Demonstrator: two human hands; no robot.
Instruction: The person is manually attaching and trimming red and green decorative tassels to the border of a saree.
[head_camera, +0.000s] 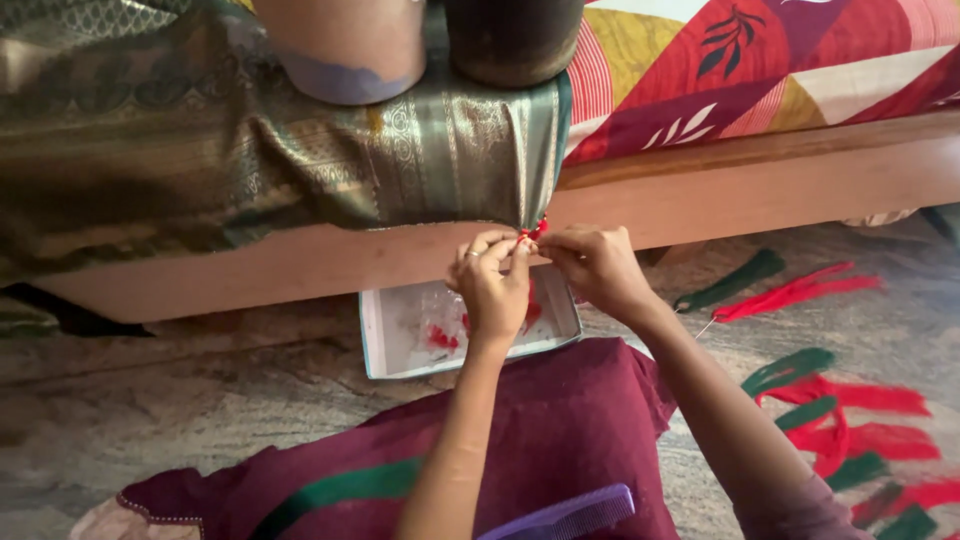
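Stone floor (200, 400), grey-brown, mottled. Wooden bed frame (760, 185) across top, patterned red-yellow sheet (760, 60) on it. Green-gold brocade cloth (300, 150) draped over frame edge. Left hand (492, 285) and right hand (597, 265) meet at cloth's hanging corner, fingers pinched on small red tassel (535, 230). White shallow box (400, 335) below hands, contents blurred. Red and green thread bundles (840, 420) on floor at right, partly cut off. Purple comb (570, 515) at bottom edge.

Green-gold brocade cloth (200, 150) (woven motifs); red tassel (535, 230); purple comb (570, 515); maroon garment (560, 430).
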